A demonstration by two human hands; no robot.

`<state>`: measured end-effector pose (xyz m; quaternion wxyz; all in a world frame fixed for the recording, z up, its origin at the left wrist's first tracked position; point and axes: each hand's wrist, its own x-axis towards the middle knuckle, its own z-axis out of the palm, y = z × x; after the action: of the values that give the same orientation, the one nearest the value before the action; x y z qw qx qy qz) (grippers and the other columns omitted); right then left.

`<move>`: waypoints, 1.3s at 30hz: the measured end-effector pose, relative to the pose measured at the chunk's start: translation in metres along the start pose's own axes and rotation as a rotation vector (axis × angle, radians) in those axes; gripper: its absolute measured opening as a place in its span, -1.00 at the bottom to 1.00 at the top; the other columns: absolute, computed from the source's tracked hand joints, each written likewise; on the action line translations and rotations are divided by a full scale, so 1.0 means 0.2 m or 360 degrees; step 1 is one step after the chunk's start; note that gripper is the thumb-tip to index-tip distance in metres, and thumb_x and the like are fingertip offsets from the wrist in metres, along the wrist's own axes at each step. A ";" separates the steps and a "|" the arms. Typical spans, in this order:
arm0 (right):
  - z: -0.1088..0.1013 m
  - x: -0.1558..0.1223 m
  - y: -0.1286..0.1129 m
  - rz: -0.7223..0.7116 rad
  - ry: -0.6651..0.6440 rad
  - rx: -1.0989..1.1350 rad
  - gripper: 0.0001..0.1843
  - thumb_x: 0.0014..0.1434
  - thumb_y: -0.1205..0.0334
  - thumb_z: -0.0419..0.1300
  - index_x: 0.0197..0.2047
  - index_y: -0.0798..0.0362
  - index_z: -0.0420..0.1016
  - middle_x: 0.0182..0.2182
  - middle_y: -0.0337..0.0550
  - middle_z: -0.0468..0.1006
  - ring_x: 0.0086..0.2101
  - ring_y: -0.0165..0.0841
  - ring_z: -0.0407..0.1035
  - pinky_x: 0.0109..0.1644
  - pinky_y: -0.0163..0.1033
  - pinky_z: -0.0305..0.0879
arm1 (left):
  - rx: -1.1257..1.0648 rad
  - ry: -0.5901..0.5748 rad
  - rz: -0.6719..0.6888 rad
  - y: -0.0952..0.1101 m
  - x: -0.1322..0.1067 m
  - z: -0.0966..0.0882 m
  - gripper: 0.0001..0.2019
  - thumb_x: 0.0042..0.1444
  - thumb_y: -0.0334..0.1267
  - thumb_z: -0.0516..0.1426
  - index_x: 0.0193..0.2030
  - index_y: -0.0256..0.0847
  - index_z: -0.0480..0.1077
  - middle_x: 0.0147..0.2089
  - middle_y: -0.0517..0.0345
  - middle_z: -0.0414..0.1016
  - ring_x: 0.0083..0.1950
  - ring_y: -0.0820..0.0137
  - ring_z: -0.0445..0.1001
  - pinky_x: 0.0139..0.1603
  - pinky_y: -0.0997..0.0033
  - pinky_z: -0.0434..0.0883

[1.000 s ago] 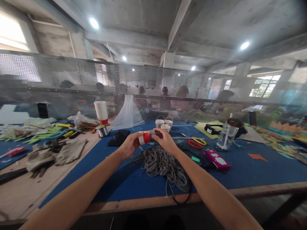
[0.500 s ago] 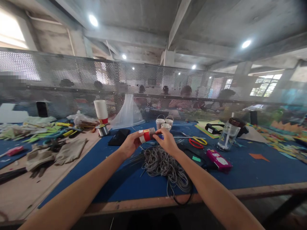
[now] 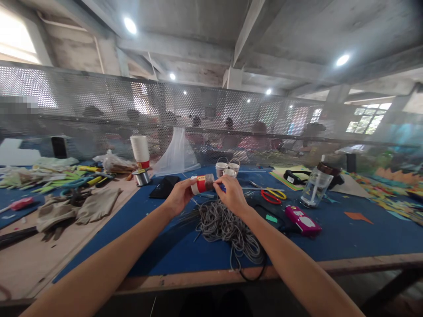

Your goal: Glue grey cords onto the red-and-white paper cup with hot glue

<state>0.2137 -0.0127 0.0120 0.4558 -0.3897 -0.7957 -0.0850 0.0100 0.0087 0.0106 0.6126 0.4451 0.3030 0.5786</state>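
Mid-frame, left hand (image 3: 178,196) clasps cup (image 3: 199,185); right hand (image 3: 233,193), grip unclear, meets its grey end — likely winding cord (image 3: 224,222), next calling for steady tension.

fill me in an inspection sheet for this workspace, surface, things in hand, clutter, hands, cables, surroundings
Surface: blue mat with small scraps, including an orange piece.
Things in hand: red-and-white cup, held sideways, grey band around one end; heap of grey cord below.
Clutter: scissors, pink packet, gloves, dark flat slab.
Hands: left hand grips the cup; right hand appears to pinch a blue item, mostly hidden.
Cables: black cord loops at the front edge; whether it's a cable is unclear.
Surroundings: perforated screen, blurred people behind, ceiling lights lit.
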 end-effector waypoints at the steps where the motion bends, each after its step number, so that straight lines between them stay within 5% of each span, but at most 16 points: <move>1: 0.00 0.00 0.00 0.0000 -0.0002 0.0003 -0.85 0.32 0.22 0.08 -0.20 0.04 0.46 -0.25 -0.12 0.53 -0.15 -0.29 0.40 0.04 -0.19 0.21 | 0.0001 0.0004 0.0007 0.00 0.00 0.00 -0.69 -0.06 -0.19 0.32 -0.19 -0.37 0.57 -0.20 -0.03 0.61 -0.29 0.34 0.51 -0.26 0.42 0.44; 5: -0.01 0.01 0.03 0.0097 -0.0004 0.0029 -0.77 0.35 0.13 0.05 -0.22 0.04 0.47 -0.26 -0.13 0.54 -0.19 -0.32 0.42 -0.02 -0.26 0.24 | 0.0018 -0.0024 0.0021 0.00 0.00 0.00 -0.67 -0.05 -0.19 0.32 -0.18 -0.37 0.58 -0.20 -0.04 0.62 -0.29 0.34 0.51 -0.26 0.42 0.43; 10: -0.05 0.03 0.16 0.0525 -0.0013 -0.0260 -0.72 0.35 0.09 0.01 -0.17 0.02 0.49 -0.17 -0.10 0.57 -0.22 -0.32 0.46 -0.11 -0.29 0.27 | -0.0009 -0.0070 0.0073 -0.01 0.01 -0.02 -0.69 -0.05 -0.21 0.33 -0.19 -0.37 0.58 -0.22 -0.02 0.62 -0.30 0.35 0.51 -0.25 0.42 0.42; 16: -0.09 -0.01 0.30 0.0993 -0.0588 -0.0689 -0.70 0.25 0.03 0.10 -0.18 0.06 0.53 -0.15 0.02 0.59 -0.13 -0.19 0.49 -0.09 -0.21 0.28 | -0.0004 -0.0075 0.0084 -0.01 0.02 -0.02 -0.73 -0.04 -0.22 0.33 -0.21 -0.35 0.59 -0.18 -0.04 0.62 -0.27 0.36 0.51 -0.21 0.41 0.45; 20: -0.09 -0.02 0.34 0.1114 -0.0937 -0.0743 -0.58 0.24 -0.08 0.10 -0.09 0.09 0.53 -0.08 0.12 0.58 -0.06 -0.11 0.48 -0.06 -0.16 0.30 | 0.0009 -0.0054 0.0088 -0.01 0.02 -0.02 -0.72 -0.05 -0.21 0.33 -0.22 -0.37 0.59 -0.22 -0.04 0.62 -0.26 0.34 0.51 -0.20 0.40 0.45; 24: -0.08 -0.01 0.36 0.1143 -0.1095 -0.0641 -0.44 0.21 -0.27 0.05 -0.25 0.05 0.59 -0.16 0.07 0.62 -0.12 -0.11 0.51 -0.12 -0.19 0.32 | 0.0019 -0.0080 0.0085 -0.01 0.01 -0.02 -0.69 -0.05 -0.20 0.34 -0.20 -0.37 0.58 -0.22 -0.03 0.61 -0.23 0.33 0.52 -0.17 0.40 0.45; 32: -0.03 -0.03 0.36 0.1197 -0.0825 -0.0402 -0.62 0.08 -0.12 0.23 -0.50 0.02 0.55 -0.40 0.00 0.63 -0.24 -0.14 0.53 -0.21 -0.21 0.32 | -0.0010 -0.0034 0.0082 0.00 0.00 0.00 -0.74 -0.07 -0.22 0.35 -0.26 -0.36 0.59 -0.28 -0.01 0.62 -0.33 0.37 0.51 -0.21 0.41 0.43; 39: 0.00 -0.02 0.40 0.1495 -0.0505 0.0300 -0.57 0.07 -0.04 0.25 -0.68 0.04 0.38 -0.74 -0.15 0.42 -0.54 -0.29 0.45 -0.42 -0.30 0.31 | -0.0023 -0.0029 0.0100 0.00 0.00 0.00 -0.69 -0.10 -0.21 0.35 -0.22 -0.37 0.58 -0.23 -0.01 0.63 -0.29 0.34 0.53 -0.20 0.39 0.43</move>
<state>0.2717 0.0389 -0.0090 0.3517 -0.6708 -0.5982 0.2618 0.0088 0.0090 0.0111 0.6002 0.4552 0.2791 0.5956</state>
